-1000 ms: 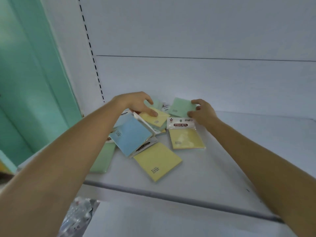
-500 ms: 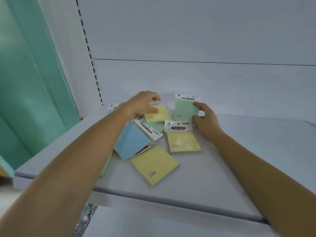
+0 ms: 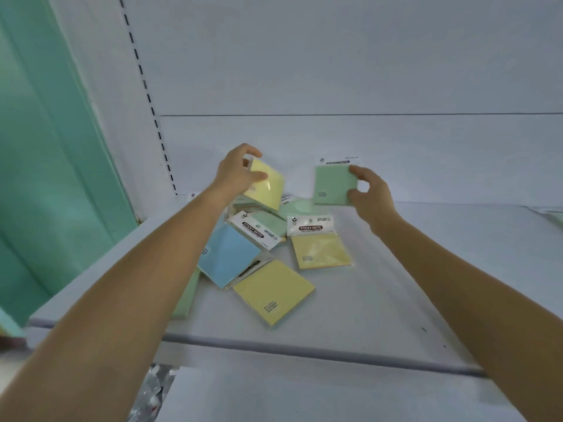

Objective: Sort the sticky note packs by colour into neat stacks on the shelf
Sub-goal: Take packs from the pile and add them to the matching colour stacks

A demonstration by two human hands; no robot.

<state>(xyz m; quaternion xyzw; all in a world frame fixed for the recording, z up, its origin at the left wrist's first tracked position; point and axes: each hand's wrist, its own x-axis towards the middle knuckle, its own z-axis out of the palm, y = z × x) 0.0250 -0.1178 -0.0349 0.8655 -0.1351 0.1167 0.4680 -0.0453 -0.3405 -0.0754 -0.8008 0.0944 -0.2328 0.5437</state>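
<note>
My left hand (image 3: 236, 173) grips a yellow sticky note pack (image 3: 268, 184), held tilted above the pile. A green pack (image 3: 332, 184) is raised in my right hand (image 3: 370, 193), which pinches its right edge. Below them a loose pile lies on the white shelf (image 3: 380, 300): a blue pack (image 3: 227, 257), a yellow pack (image 3: 274, 292) nearest me, another yellow pack (image 3: 320, 249) with a "STICKY NOTE" header, and green packs (image 3: 268, 222) partly buried. One more green pack (image 3: 185, 296) lies half hidden under my left forearm.
The shelf's back wall (image 3: 335, 147) is white, with a slotted upright (image 3: 149, 95) at the left. A teal panel (image 3: 45, 147) stands to the left. The shelf's front edge (image 3: 304, 351) runs across below the pile. Something shiny (image 3: 149, 394) shows below the shelf.
Both hands have risen off the pile: the left lifted a yellow pack, the right lifted a green pack up and to the right.
</note>
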